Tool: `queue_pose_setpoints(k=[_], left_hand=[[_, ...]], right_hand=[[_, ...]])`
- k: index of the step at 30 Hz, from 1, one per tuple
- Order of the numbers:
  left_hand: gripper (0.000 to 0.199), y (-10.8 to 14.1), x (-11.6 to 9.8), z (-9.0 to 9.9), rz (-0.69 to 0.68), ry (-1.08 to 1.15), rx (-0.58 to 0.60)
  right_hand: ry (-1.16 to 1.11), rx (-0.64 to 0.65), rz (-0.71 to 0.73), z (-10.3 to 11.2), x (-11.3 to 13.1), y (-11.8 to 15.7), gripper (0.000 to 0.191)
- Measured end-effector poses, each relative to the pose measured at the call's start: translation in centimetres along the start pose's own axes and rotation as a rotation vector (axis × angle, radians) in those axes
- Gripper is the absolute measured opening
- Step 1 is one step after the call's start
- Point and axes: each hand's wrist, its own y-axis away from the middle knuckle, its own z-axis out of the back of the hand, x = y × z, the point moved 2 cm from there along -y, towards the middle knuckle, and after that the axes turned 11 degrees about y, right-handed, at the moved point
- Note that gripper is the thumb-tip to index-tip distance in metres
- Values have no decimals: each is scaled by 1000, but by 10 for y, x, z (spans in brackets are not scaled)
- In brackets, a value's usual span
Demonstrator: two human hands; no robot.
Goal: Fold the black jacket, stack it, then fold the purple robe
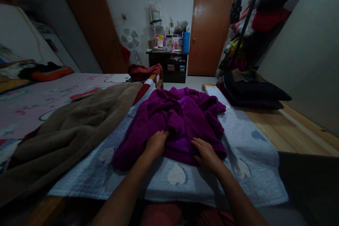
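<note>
A purple jacket (194,118) lies spread, front up, over a pale blue cloth with heart shapes (177,174). Its front is parted, showing a brighter purple lining between the two panels. At the lower left part of the opening, my left hand (156,144) has its fingers curled on the front panel's edge; the fingertips are partly hidden in the fabric. Across the lower right panel rests my right hand (207,152), palm down with its fingers extended and slightly apart.
To the left, a brown-grey fleece blanket (87,116) lies beside a pink printed bed sheet (66,88). Dark folded cushions (254,90) sit on a wooden surface (265,123) at right. Behind are a red cloth (144,72), a black cabinet (169,67) and a fan (130,39).
</note>
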Motion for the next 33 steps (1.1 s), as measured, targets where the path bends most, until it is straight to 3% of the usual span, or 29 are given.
queue_pose_setpoints(k=[3,6,9,12,15,17,18,21,23,25,27,29,31,33], left_hand=[[43,0,2,24,-49,105,-59],[29,11,6,65,-23,164,-299],[28,32,17,100,30,115,-498],[27,52,28,109,182,-99,-460],[31,59,19,95,254,-285,-332],[45,55,1,79,181,-298,-296],[50,50,-10,70,109,-258,-264],[57,30,-44,38,-153,-65,-74],[64,17,-61,18,-232,3,-8],[63,7,-72,2,-294,26,17],[54,0,-79,-10,-349,31,43],[38,-4,-82,-20,-377,33,76],[22,-5,-80,-28,-363,37,97],[14,-5,-76,-33,-322,46,103]], right_hand=[[-32,-83,31,1,-3,1,62],[-35,-115,20,3,-5,-1,47],[-75,-168,-41,10,-7,-2,31],[-218,-276,-92,25,-6,-1,28],[-350,-141,-1,40,2,3,24],[-392,-22,53,48,4,4,23],[-387,-25,46,51,2,4,23],[-228,-300,-103,63,-21,-2,25],[-48,-511,-238,70,-42,-9,28],[105,-603,-368,74,-62,-17,41],[180,-551,-470,74,-76,-27,53],[156,-405,-508,73,-85,-36,53],[88,-290,-461,75,-88,-44,45],[82,-303,-388,87,-89,-47,42]])
